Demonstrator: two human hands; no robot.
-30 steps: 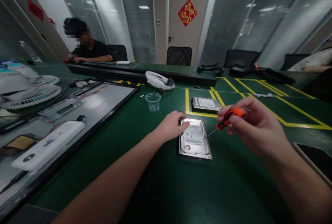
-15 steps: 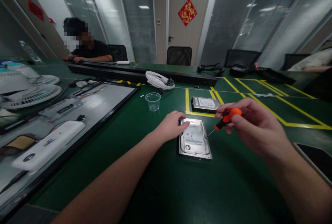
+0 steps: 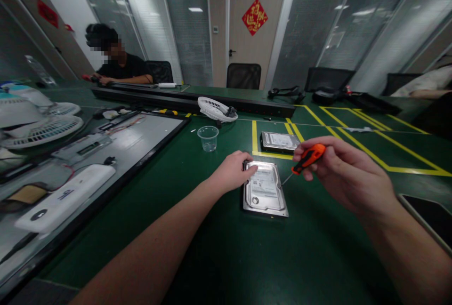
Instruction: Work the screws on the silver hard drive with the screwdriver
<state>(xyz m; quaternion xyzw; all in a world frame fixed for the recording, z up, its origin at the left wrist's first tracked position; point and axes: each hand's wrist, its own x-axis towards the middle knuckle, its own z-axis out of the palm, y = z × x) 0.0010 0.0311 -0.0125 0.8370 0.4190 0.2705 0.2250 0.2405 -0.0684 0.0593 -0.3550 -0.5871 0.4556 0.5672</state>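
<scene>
The left hand (image 3: pixel 233 173) clasps the far left corner of the hard drive (image 3: pixel 264 196) on the green table (image 3: pixel 219 258), while the right hand (image 3: pixel 349 171) grips a screwdriver (image 3: pixel 309 158) whose slanted tip, at the drive's right edge, could skid off under sideways pressure.

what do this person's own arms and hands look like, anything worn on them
The left hand and right hand are both bare, with no gloves. The left forearm and right forearm show no sleeves as far as the view reaches. No watch, bracelet or ring shows, and no markings or cables can be made out.
</scene>
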